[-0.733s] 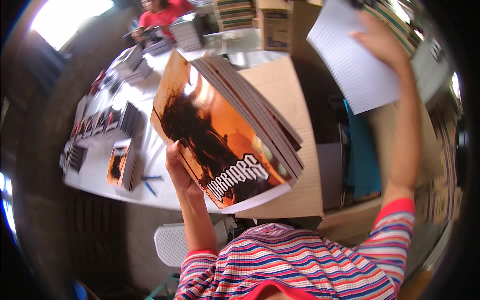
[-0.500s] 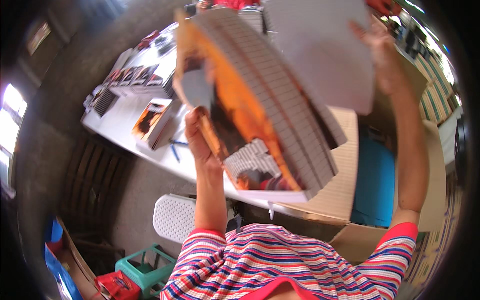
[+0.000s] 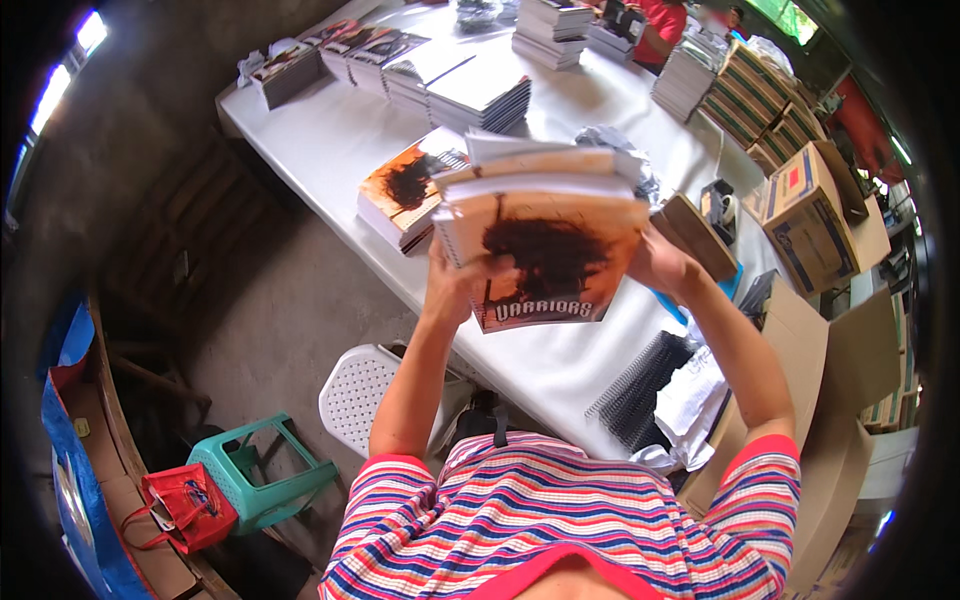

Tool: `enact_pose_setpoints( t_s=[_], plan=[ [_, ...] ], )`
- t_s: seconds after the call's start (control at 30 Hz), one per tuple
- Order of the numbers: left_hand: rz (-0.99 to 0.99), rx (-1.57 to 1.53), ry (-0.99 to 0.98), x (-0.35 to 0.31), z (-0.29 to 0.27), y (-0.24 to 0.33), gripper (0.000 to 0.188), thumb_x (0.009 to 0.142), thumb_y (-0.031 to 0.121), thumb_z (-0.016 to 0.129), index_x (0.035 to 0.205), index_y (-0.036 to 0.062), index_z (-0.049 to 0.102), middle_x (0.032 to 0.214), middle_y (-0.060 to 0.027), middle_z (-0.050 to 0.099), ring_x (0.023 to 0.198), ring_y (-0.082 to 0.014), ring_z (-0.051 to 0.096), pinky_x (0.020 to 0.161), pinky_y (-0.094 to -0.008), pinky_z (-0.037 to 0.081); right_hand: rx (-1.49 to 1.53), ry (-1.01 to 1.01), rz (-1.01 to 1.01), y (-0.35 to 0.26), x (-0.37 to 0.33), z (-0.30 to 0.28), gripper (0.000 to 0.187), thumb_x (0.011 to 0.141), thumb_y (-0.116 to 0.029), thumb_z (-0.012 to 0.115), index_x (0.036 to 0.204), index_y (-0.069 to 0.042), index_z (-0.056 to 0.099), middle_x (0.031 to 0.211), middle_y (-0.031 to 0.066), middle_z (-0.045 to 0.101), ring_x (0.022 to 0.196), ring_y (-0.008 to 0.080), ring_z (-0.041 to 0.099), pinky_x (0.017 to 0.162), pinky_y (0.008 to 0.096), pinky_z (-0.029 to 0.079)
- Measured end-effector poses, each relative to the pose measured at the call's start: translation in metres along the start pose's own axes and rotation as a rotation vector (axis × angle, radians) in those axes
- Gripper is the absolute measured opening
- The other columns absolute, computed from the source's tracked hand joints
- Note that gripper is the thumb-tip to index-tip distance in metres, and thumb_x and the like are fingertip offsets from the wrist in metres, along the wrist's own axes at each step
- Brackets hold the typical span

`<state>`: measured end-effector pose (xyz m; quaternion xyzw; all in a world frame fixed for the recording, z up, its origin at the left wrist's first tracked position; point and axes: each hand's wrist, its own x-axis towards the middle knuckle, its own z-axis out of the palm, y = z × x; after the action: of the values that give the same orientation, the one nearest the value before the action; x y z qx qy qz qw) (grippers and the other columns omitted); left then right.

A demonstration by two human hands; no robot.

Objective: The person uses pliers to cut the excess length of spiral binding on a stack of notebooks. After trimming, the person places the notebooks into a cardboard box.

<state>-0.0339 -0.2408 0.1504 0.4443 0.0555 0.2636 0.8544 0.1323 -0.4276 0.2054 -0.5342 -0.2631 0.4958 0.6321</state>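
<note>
Between my two hands is a stack of spiral-bound books (image 3: 560, 250) with orange covers and a dark figure printed on them, raised above the white table. My left hand (image 3: 462, 280) grips its coil-bound left edge, the thumb lying over the front cover. On the opposite edge my right hand (image 3: 662, 262) is closed, its fingers partly hidden behind the books. Several sheets or covers at the top of the stack fan slightly apart. Just beyond my left hand, a pile of similar orange books (image 3: 400, 190) lies on the white table (image 3: 330, 200).
More book piles (image 3: 480, 90) line the far part of the table. Black binding coils (image 3: 645, 385) and crumpled white paper (image 3: 692, 395) lie near right, by an open carton (image 3: 840, 400). A white stool (image 3: 362, 390) and green stool (image 3: 265, 470) stand left. A person in red (image 3: 662, 30) is across the table.
The stack has swung from a steep tilt to face me, lower down. My right hand, earlier at a large grey sheet, now grips the stack's right edge. The view has turned.
</note>
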Motion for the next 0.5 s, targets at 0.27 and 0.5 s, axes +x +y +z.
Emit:
enact_pose_setpoints(
  t_s=[0.27,0.5],
  plan=[
    [0.386,0.806,-0.165,0.006,-0.046,-0.08,0.074,0.053,0.019,0.084,0.116,0.0063,0.047,0.113,-0.0117,0.041,0.106,-0.0272,0.04,0.092,-0.0378,0.034,-0.595,0.311,0.004,0.081,0.002,-0.029,0.032,0.064,0.008,0.073,0.093,-0.002,0.061,0.087,0.002,0.062,0.077,0.0116,0.059,0.066,0.0277,0.053],
    [0.187,0.509,-0.211,-0.013,-0.08,-0.116,0.139,0.042,0.043,0.09,0.142,0.0075,0.0,0.135,-0.0193,0.026,0.13,-0.0356,0.026,0.108,-0.0505,0.019,-0.894,0.069,-0.041,0.127,0.012,-0.044,0.064,0.059,-0.01,0.083,0.116,-0.004,0.055,0.11,0.0101,0.057,0.104,0.0222,0.053,0.093,0.0343,0.041]
  ],
)
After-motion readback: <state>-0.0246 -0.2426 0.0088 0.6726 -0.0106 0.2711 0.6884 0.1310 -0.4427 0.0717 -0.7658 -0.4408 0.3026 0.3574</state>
